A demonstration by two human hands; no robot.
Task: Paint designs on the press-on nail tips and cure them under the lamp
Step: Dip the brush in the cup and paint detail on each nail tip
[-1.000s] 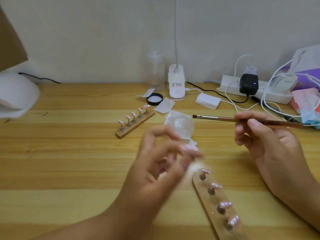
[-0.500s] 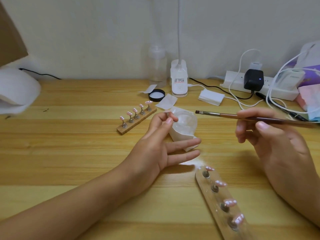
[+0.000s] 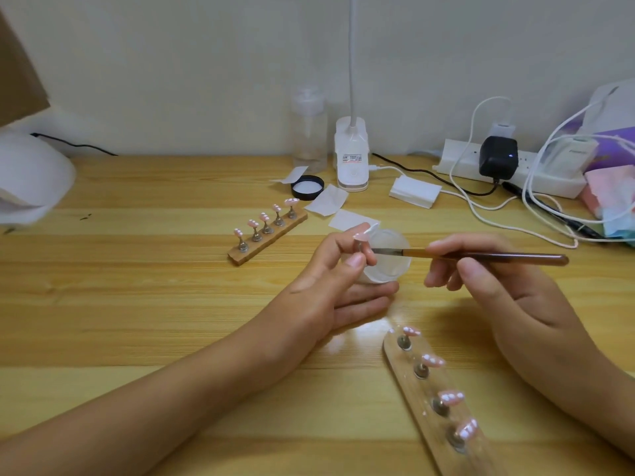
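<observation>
Pink press-on nail tip on its small metal stand (image 3: 360, 238) is pinched between the thumb and forefinger of the left hand (image 3: 330, 290), which is raised over the pale wooden worktop (image 3: 137, 304) with its other fingers stretched loosely. The right hand (image 3: 498, 286) has its fingers clamped on a thin brown-handled brush (image 3: 481, 257), held level, bristles at the tip; contact is unclear. Two wooden holders stand apart: the far wooden holder (image 3: 261, 247) carries five tips, the near wooden holder (image 3: 417, 396) four, its end cut off. A translucent round cup (image 3: 391, 262) is half hidden behind the fingers.
</observation>
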